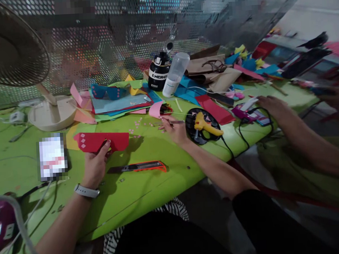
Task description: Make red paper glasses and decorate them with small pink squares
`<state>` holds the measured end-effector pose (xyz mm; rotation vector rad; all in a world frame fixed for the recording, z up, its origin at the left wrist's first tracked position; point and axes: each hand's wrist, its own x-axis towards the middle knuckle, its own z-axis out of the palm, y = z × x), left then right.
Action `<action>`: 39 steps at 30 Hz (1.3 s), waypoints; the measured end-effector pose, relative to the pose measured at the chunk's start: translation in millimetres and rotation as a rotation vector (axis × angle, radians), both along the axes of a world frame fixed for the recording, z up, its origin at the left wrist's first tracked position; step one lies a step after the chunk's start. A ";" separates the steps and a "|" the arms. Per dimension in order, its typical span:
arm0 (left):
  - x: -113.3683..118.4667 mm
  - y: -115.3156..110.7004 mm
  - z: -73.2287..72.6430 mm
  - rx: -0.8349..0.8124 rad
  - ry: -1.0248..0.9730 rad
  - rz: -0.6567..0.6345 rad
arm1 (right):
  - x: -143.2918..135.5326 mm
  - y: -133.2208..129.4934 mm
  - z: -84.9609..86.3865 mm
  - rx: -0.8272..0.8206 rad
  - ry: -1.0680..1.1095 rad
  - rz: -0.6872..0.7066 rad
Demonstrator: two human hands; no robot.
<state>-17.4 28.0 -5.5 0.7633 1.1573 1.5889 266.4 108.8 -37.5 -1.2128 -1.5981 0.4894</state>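
Note:
My left hand (pixel 96 161) grips a folded piece of red paper (pixel 117 140), thumb on top, with a column of small pink diamonds along its left end. My right hand (pixel 174 129) reaches over the table, its fingertips pinched together beside scattered small pink paper pieces (pixel 136 128). A thin greyish thing shows at its fingers, too blurred to name. Just beyond those fingers stands a curled pink paper strip (pixel 156 110). A utility knife (pixel 143 166) with an orange-edged handle lies between my forearms. Right of my right hand, a yellow glue gun (pixel 206 126) rests on a round black tray (pixel 191 130).
On the green table (pixel 150 196), a phone (pixel 52 157) and fan (pixel 53 114) stand left. Behind are stacked coloured papers (pixel 120 105), blue paper glasses (pixel 108 92), a black bottle (pixel 157 72) and a clear bottle (pixel 176 75). Another person's hand (pixel 270 105) is at right, near cables.

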 end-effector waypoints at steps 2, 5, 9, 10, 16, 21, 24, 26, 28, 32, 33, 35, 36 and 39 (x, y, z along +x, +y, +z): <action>0.5 -0.6 -1.2 0.006 -0.023 -0.019 | -2.1 -5.1 8.1 0.020 0.082 -0.004; 1.5 -2.3 -3.9 0.002 -0.037 -0.049 | -17.4 -20.9 27.6 0.049 0.182 0.046; 2.6 -4.1 -7.5 -0.009 -0.054 -0.079 | -58.5 -46.5 54.7 0.076 0.242 0.204; 2.7 -4.5 -8.0 -0.011 -0.062 -0.087 | -69.9 -51.1 59.5 0.095 0.255 0.230; 4.4 -7.8 -6.4 -0.008 -0.071 -0.077 | -115.8 -56.0 61.9 0.197 0.229 0.332; 7.4 -9.2 -5.8 -0.045 -0.030 -0.057 | -120.3 -53.4 54.4 0.204 0.227 0.314; 8.5 -9.9 -5.0 -0.049 -0.005 -0.060 | -119.6 -55.3 55.7 0.207 0.218 0.305; 8.9 -10.4 -4.0 -0.041 -0.001 -0.065 | -119.6 -56.5 56.7 0.220 0.206 0.302; 9.1 -10.8 -3.4 -0.033 -0.003 -0.062 | -119.8 -56.9 56.8 0.226 0.214 0.302; 9.3 -11.0 -4.0 -0.029 0.013 -0.061 | -119.9 -56.8 55.7 0.216 0.222 0.306; 9.3 -11.0 -4.3 -0.032 0.022 -0.061 | -119.9 -56.8 55.5 0.218 0.217 0.302; 9.5 -11.3 -4.3 -0.038 0.034 -0.058 | -119.6 -56.8 55.1 0.218 0.209 0.284; 9.6 -11.6 -4.0 -0.041 0.036 -0.054 | -119.5 -56.7 54.7 0.213 0.211 0.277; 10.0 -12.4 -2.5 -0.054 0.037 -0.052 | -119.0 -55.9 52.7 0.184 0.243 0.272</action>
